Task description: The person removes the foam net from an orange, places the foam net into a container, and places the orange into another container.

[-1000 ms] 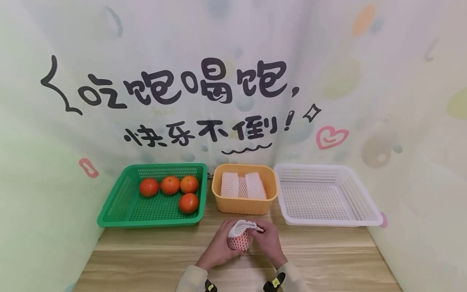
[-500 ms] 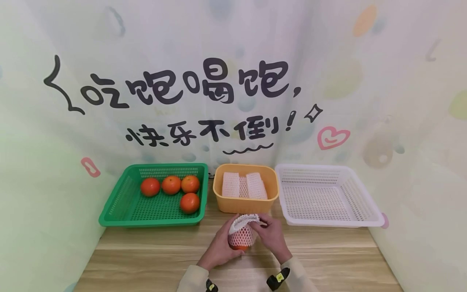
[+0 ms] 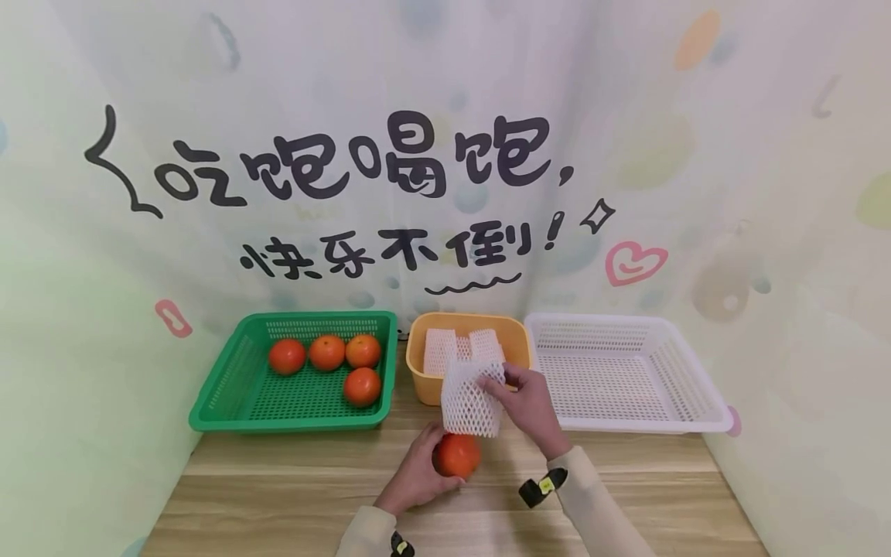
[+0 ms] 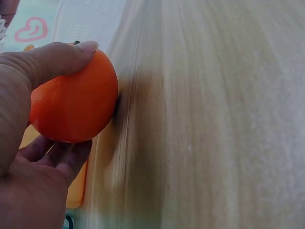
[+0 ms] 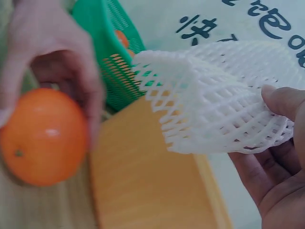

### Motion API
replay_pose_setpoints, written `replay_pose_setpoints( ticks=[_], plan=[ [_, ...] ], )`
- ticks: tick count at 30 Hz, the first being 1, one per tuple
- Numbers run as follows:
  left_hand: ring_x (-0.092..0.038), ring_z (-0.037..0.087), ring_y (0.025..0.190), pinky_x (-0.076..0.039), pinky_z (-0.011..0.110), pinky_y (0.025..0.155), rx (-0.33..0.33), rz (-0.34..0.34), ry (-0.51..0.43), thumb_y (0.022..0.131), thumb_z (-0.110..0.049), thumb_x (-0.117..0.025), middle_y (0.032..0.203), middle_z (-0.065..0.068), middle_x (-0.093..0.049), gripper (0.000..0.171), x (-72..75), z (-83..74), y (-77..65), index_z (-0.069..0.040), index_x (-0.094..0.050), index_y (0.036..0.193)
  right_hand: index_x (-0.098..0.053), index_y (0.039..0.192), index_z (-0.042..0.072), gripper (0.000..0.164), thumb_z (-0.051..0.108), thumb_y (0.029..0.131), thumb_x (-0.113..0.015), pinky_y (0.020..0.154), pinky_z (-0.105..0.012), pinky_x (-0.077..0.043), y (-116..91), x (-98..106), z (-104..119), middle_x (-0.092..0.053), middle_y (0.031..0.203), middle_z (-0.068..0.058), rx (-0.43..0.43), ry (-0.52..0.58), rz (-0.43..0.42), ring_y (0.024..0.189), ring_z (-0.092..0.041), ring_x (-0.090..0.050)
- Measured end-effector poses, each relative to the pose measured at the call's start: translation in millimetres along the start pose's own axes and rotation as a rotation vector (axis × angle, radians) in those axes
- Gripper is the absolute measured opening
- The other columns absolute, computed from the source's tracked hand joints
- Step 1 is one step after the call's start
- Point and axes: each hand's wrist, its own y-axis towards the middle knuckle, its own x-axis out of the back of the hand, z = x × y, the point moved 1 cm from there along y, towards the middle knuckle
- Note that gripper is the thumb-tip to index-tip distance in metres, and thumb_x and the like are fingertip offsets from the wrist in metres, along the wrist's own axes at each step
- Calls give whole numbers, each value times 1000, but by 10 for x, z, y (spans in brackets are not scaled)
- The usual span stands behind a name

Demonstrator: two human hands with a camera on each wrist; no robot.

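My left hand (image 3: 418, 473) grips a smooth, round orange (image 3: 459, 456) close over the table in front of the yellow bin. In the left wrist view, the thumb lies across the top of the orange (image 4: 78, 100) and the other fingers are under it. A white foam fruit net (image 3: 473, 396) hangs above the orange, pinched at its right edge between the thumb and fingers of my right hand (image 3: 527, 398). Seen from the right wrist, the foam net (image 5: 209, 102) is spread, with its open end toward the left; the orange (image 5: 45, 138) is apart from it.
A green basket (image 3: 292, 425) at the left holds several more oranges (image 3: 327, 353). Behind my hands, the yellow bin (image 3: 426, 393) contains several white foam nets (image 3: 440, 352). To the right stands a white perforated basket (image 3: 626, 425). A printed curtain (image 3: 445, 77) hangs behind them.
The foam net was around the orange and has come off it, upward. My right hand has lifted the net toward the yellow bin. The left hand still grips the orange in the same place.
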Motion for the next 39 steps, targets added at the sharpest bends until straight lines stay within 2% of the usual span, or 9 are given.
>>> replay_pose_setpoints(
  ticks=[4, 10, 17, 22, 27, 32, 36, 39],
  plan=[
    [-57, 26, 123, -48, 52, 106, -24, 2, -10, 68, -19, -95, 134, 2, -56, 80, -2, 2, 2, -21, -55, 137, -79, 98, 12, 24, 33, 89, -81, 65, -21, -49, 223, 75, 124, -75, 87, -5, -51, -18, 14, 76, -12, -61],
    [-55, 25, 124, -46, 53, 108, 10, 30, -56, 70, -16, -94, 133, 0, -55, 79, 6, -15, 0, -25, -55, 138, -77, 104, 11, 26, 34, 92, -78, 62, -23, -46, 553, 130, 174, -73, 87, -5, -123, -77, 24, 74, -15, -57],
    [-54, 22, 125, -46, 52, 109, 13, 44, -48, 70, -18, -94, 134, -3, -53, 79, 5, -3, -3, -24, -55, 138, -76, 111, 10, 31, 37, 94, -74, 66, -25, -49, 870, 74, 59, -73, 93, -6, -299, -80, 54, 79, -17, -59],
    [-55, 22, 125, -46, 52, 110, -1, 37, -41, 70, -18, -94, 134, -3, -54, 78, 1, 7, -1, -24, -55, 138, -74, 117, 8, 35, 36, 96, -72, 68, -26, -53, 1016, -3, -106, -73, 100, -10, -362, -80, 55, 83, -19, -62],
    [-55, 21, 126, -46, 51, 110, 7, 40, -36, 70, -18, -94, 135, -3, -53, 78, -1, 19, -1, -25, -54, 137, -72, 122, 8, 39, 37, 97, -71, 69, -26, -57, 1083, -101, -309, -74, 102, -10, -388, -106, 81, 82, -18, -66],
    [-55, 21, 125, -47, 49, 109, 1, 37, -33, 70, -19, -94, 134, -4, -53, 78, -12, 18, 3, -25, -55, 136, -74, 122, 8, 38, 37, 96, -71, 69, -27, -57, 1089, -130, -398, -76, 104, -9, -371, -195, 129, 83, -19, -67],
    [-55, 19, 125, -48, 46, 109, 7, 37, -37, 70, -17, -94, 134, -4, -53, 77, -13, 12, 2, -25, -55, 136, -68, 130, 6, 48, 39, 95, -72, 85, -39, -61, 1059, -103, -357, -71, 122, -14, -327, -309, 122, 103, -27, -67],
    [-55, 20, 124, -48, 46, 109, 13, 30, -35, 70, -17, -94, 134, -4, -54, 77, -3, 11, -1, -25, -55, 135, -58, 141, 6, 61, 42, 95, -71, 99, -48, -57, 1032, -70, -315, -63, 138, -17, -308, -365, 125, 121, -33, -63]
  ],
)
